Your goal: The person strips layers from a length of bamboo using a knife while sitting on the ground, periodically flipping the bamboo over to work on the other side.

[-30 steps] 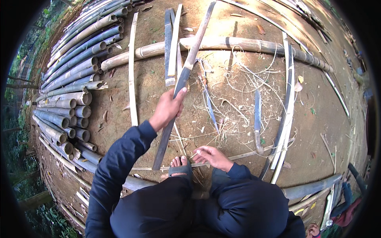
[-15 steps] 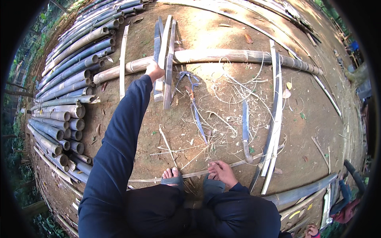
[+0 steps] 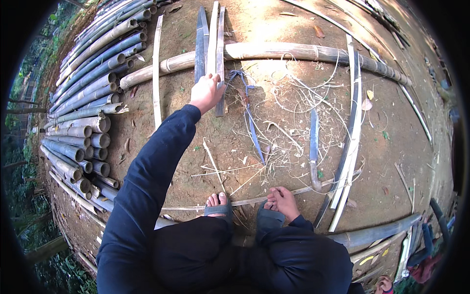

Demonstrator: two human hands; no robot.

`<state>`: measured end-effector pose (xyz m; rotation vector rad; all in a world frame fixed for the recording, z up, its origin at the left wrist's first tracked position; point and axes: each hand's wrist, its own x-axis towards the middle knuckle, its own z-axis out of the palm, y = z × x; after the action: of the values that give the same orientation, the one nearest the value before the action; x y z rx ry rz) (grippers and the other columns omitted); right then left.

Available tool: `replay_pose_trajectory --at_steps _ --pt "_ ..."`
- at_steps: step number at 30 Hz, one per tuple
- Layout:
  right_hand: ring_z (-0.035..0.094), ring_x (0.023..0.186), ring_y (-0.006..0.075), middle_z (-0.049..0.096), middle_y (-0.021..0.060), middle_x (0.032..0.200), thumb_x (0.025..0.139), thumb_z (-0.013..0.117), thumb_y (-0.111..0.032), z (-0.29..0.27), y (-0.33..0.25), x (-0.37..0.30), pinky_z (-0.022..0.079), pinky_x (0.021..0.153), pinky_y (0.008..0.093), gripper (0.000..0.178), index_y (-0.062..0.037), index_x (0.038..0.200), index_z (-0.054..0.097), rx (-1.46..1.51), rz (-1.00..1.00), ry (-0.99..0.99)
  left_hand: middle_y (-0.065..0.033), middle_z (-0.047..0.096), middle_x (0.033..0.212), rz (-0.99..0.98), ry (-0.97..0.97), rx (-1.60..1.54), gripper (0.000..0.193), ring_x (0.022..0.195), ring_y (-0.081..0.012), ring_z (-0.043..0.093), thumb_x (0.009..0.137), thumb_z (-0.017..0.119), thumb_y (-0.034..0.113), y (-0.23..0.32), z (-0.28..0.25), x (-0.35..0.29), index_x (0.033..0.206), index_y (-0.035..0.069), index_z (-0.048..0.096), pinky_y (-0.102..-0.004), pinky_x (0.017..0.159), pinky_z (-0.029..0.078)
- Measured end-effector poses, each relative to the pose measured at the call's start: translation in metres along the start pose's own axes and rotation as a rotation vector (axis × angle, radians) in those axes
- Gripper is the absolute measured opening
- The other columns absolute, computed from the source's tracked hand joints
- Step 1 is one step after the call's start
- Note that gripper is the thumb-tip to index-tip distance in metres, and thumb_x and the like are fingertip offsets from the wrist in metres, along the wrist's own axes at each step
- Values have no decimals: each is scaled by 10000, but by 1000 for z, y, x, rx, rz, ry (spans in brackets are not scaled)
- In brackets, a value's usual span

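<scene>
My left hand [image 3: 208,91] reaches forward and is closed around the near end of a pale bamboo slat [image 3: 212,44]. It covers the near end of a dark slat [image 3: 200,44] to the left. Close along its right side lies a brownish slat [image 3: 220,100]. All three cross over a long bamboo pole [image 3: 274,51]. My right hand [image 3: 285,203] hangs low beside my right foot, fingers loosely curled, with nothing seen in it. Forward of it lies a large knife [image 3: 314,142] with a dark blade and wooden handle. Another narrow blade [image 3: 254,134] lies left of that, among thin shavings.
Many cut bamboo poles [image 3: 73,131] are stacked at the left. A lone pale strip [image 3: 157,73] lies beside the stack. Long split strips [image 3: 353,127] cross the pole on the right. Another person's hand [image 3: 384,284] shows at the lower right, near a thick bamboo piece [image 3: 377,230].
My left hand has slid nearer along the slats, from their middle toward their near ends. The view has shifted slightly. My right hand stays low by my foot.
</scene>
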<state>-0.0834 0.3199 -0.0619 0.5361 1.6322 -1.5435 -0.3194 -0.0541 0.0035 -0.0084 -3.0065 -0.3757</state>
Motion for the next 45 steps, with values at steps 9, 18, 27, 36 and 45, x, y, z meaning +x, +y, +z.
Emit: replay_pose_trajectory --at_steps 9,18,27,36,45 --pt "646 820 273 635 159 925 890 624 -121 -76 -22 -5 512 720 389 182 -6 1031 623 -596 -595 814 -246 455 1377 307 -318 491 555 1178 -331 539 821 623 58 31 -7 -64 1340 -25 445 -409 898 525" --pt "566 1031 380 565 194 1096 823 711 -182 -172 -21 7 473 874 457 391 -18 1134 540 -969 -192 1106 -167 589 1298 422 -153 481 451 972 -262 663 826 582 56 15 -1 -58 1271 -6 540 -373 804 551" --pt "624 933 386 625 183 989 857 683 -180 -190 -11 31 497 792 476 261 -39 1020 535 -947 -209 1112 -83 626 905 285 -181 320 184 853 -251 671 852 617 155 -8 -1 -61 1011 63 600 -380 649 535" --pt "557 1003 414 567 214 1052 843 672 -131 -182 -5 28 437 863 476 297 -36 1074 512 -921 -235 1148 -192 667 846 30 -123 -135 178 782 -377 669 822 684 112 -20 6 -53 911 -15 596 -456 682 532" --pt "517 1109 319 533 157 1148 916 617 -202 -38 -94 30 418 949 424 255 -20 1095 615 -1053 -907 683 -214 657 711 128 -210 194 169 725 -337 689 806 560 118 2 -1 -52 883 -22 617 -422 636 556"
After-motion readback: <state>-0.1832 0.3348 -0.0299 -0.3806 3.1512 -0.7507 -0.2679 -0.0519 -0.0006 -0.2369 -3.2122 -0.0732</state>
